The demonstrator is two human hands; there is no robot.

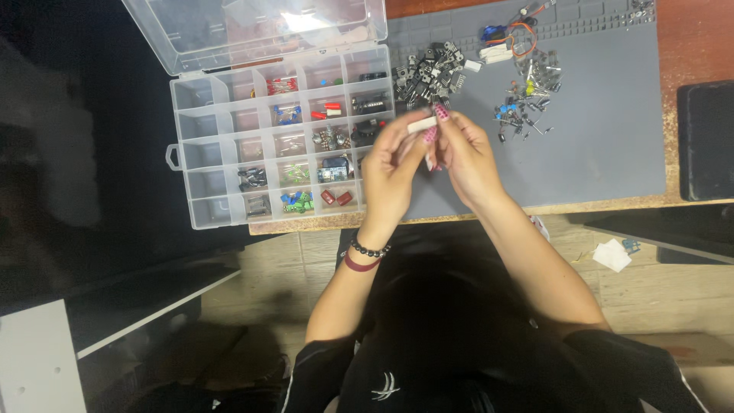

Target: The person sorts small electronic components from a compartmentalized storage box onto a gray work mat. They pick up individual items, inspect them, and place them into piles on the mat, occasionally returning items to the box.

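Two hands meet above the grey mat (596, 138), beside the clear parts box (222, 122). Left hand (390, 172) and right hand (466, 157) each pinch one end of a small white piece (420, 125), its long axis lying crosswise between them.

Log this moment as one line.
left hand: holds white part | right hand: pinches same part | above grey mat | organizer box: open

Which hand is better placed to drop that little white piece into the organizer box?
Left, probably. The left hand hovers right at the edge of the clear compartment box, while the right hand is over the grey mat. Both pinch the small white part, so the right would only need to let go.
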